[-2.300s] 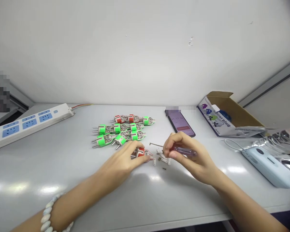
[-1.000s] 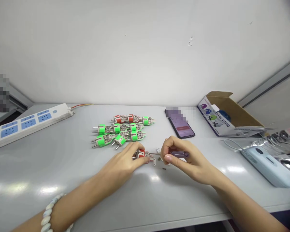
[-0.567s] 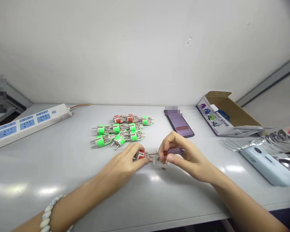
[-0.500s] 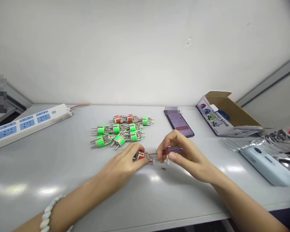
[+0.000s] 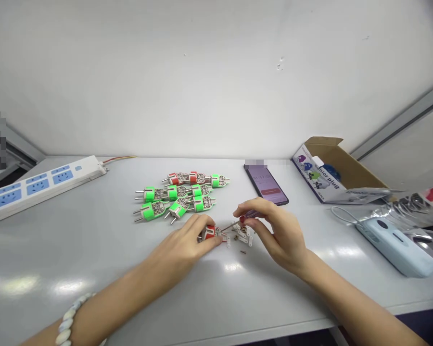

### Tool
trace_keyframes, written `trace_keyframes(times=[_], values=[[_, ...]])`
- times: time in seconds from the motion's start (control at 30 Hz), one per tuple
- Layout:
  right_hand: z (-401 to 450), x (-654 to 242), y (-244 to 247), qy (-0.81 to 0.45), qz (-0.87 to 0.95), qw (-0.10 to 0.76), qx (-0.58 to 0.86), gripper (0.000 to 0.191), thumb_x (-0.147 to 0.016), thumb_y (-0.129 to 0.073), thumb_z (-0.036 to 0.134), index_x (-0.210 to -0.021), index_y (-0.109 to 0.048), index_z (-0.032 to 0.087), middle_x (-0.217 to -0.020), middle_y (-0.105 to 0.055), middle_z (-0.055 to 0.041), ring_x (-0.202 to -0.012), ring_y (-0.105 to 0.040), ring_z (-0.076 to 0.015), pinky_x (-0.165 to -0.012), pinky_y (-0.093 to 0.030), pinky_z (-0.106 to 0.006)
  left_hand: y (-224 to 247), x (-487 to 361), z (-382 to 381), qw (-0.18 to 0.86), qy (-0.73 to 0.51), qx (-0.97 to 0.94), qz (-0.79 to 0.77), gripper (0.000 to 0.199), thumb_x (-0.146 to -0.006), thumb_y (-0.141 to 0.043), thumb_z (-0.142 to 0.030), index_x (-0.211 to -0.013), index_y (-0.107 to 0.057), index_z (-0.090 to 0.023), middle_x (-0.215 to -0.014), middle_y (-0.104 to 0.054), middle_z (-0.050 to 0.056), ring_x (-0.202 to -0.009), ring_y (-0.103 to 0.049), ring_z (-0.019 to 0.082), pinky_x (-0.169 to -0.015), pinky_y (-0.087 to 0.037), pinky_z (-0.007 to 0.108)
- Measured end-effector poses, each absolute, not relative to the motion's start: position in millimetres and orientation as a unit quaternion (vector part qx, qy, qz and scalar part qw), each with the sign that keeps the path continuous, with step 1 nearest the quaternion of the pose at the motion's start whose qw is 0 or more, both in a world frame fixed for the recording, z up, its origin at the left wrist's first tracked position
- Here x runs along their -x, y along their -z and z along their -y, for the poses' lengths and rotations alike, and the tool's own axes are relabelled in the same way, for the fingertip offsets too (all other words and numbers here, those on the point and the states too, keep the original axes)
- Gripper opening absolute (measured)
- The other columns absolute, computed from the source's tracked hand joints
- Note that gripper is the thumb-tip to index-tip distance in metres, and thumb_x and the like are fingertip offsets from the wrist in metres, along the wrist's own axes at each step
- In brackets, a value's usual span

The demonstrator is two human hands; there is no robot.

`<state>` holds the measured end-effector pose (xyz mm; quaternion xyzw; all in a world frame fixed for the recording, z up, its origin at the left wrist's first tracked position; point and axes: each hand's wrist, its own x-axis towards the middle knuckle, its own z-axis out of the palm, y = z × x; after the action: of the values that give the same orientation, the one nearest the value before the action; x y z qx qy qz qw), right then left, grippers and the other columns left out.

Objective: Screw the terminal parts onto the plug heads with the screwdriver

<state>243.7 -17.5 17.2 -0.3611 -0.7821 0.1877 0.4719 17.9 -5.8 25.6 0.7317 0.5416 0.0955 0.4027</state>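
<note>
My left hand (image 5: 185,238) grips a red-and-white plug body (image 5: 210,232) lying on the table, its fingers covering part of it. My right hand (image 5: 274,228) pinches a small screwdriver with a translucent purple handle (image 5: 250,215), and its thin shaft reaches toward the plug. Just right of the plug lie several small white terminal pieces (image 5: 242,235) and a tiny loose screw (image 5: 243,252). Behind my left hand stands a heap of several green-and-red plugs (image 5: 176,196) with metal pins, their insides showing.
A phone (image 5: 266,185) lies on the white table (image 5: 94,250) behind my right hand. At right are an open cardboard plug box (image 5: 328,175), a pale blue device (image 5: 393,247) and a foil bag (image 5: 414,206). A white-and-blue power strip (image 5: 39,185) lies at left.
My right hand has moved left and turned the screwdriver, bringing its shaft from above the small parts to the red plug. My left hand has stayed on the plug.
</note>
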Motion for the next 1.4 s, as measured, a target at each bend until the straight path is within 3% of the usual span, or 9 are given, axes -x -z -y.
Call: trace_keyframes(times=[0.17, 0.37, 0.5, 0.73, 0.83, 1.0, 1.1, 1.3, 1.4], values=[[17, -246, -24, -0.102, 0.82, 0.464, 0.32, 0.048, -0.102, -0.042, 0.004, -0.145, -0.048, 0.023, -0.105, -0.073, -0.0079, -0.083, -0.068, -0.0182, -0.072, -0.059, -0.035, -23, -16, 5, 0.411, -0.103, -0.729, -0.537, 0.031, -0.097, -0.053, -0.059, -0.101, -0.064, -0.03, -0.104, -0.066, 0.0, -0.09, -0.065, 0.026, -0.075, -0.047, 0.035], [17, -244, -23, 0.044, 0.801, 0.5, 0.327, 0.032, -0.096, -0.063, 0.009, -0.124, -0.061, 0.024, -0.068, -0.067, -0.0007, -0.054, -0.053, -0.0173, -0.049, -0.039, -0.031, -23, -15, 4, 0.411, -0.099, -0.732, -0.534, 0.034, -0.097, -0.053, -0.062, -0.102, -0.063, -0.03, -0.104, -0.066, 0.0, -0.091, -0.065, 0.026, -0.076, -0.048, 0.035], [18, -246, -29, 0.045, 0.818, 0.47, 0.329, 0.03, -0.101, -0.047, 0.006, -0.124, -0.06, 0.021, -0.069, -0.066, -0.0019, -0.054, -0.051, -0.0176, -0.05, -0.037, -0.03, -26, -18, 5, 0.412, -0.102, -0.727, -0.54, 0.031, -0.096, -0.056, -0.059, -0.1, -0.063, -0.029, -0.103, -0.066, 0.0, -0.092, -0.066, 0.026, -0.079, -0.048, 0.037], [16, -255, -37, 0.106, 0.833, 0.414, 0.352, 0.022, -0.104, -0.054, 0.027, -0.084, -0.059, 0.023, -0.058, -0.053, 0.0, -0.053, -0.036, -0.0167, -0.051, -0.03, -0.031, -28, -18, 5, 0.413, -0.105, -0.725, -0.541, 0.031, -0.095, -0.055, -0.058, -0.098, -0.063, -0.028, -0.1, -0.067, 0.0, -0.089, -0.065, 0.025, -0.074, -0.047, 0.035], [15, -255, -37, 0.112, 0.836, 0.412, 0.344, 0.018, -0.105, -0.052, 0.026, -0.09, -0.06, 0.022, -0.062, -0.054, -0.0014, -0.056, -0.037, -0.0179, -0.054, -0.03, -0.032, -24, -16, 5, 0.408, -0.104, -0.731, -0.537, 0.031, -0.096, -0.054, -0.059, -0.1, -0.063, -0.029, -0.102, -0.066, 0.0, -0.09, -0.065, 0.025, -0.076, -0.047, 0.034], [16, -250, -41, 0.067, 0.869, 0.361, 0.331, 0.022, -0.1, -0.043, 0.006, -0.112, -0.058, 0.017, -0.08, -0.063, -0.0062, -0.067, -0.046, -0.0199, -0.061, -0.04, -0.031, -20, -15, 4, 0.401, -0.108, -0.737, -0.533, 0.032, -0.096, -0.055, -0.059, -0.102, -0.063, -0.029, -0.106, -0.066, 0.0, -0.094, -0.065, 0.025, -0.078, -0.048, 0.034], [17, -250, -40, 0.044, 0.868, 0.36, 0.339, 0.018, -0.101, -0.044, 0.006, -0.102, -0.056, 0.02, -0.077, -0.063, -0.0034, -0.065, -0.043, -0.0182, -0.058, -0.036, -0.029, -22, -16, 4, 0.406, -0.1, -0.733, -0.536, 0.031, -0.097, -0.054, -0.057, -0.1, -0.063, -0.028, -0.102, -0.066, 0.0, -0.09, -0.065, 0.024, -0.076, -0.047, 0.034], [16, -257, -36, 0.097, 0.859, 0.355, 0.357, 0.029, -0.107, -0.05, 0.035, -0.082, -0.052, 0.022, -0.059, -0.054, -0.0006, -0.058, -0.036, -0.0177, -0.054, -0.029, -0.031, -25, -17, 5, 0.411, -0.097, -0.731, -0.535, 0.028, -0.096, -0.056, -0.056, -0.098, -0.062, -0.028, -0.1, -0.066, 0.0, -0.087, -0.065, 0.024, -0.073, -0.046, 0.034], [18, -258, -41, 0.046, 0.871, 0.33, 0.362, 0.018, -0.108, -0.044, 0.023, -0.093, -0.054, 0.02, -0.073, -0.062, -0.0041, -0.064, -0.043, -0.0188, -0.057, -0.034, -0.031, -23, -17, 5, 0.41, -0.099, -0.726, -0.544, 0.029, -0.097, -0.056, -0.057, -0.099, -0.061, -0.028, -0.103, -0.065, 0.0, -0.089, -0.065, 0.025, -0.074, -0.046, 0.034]])
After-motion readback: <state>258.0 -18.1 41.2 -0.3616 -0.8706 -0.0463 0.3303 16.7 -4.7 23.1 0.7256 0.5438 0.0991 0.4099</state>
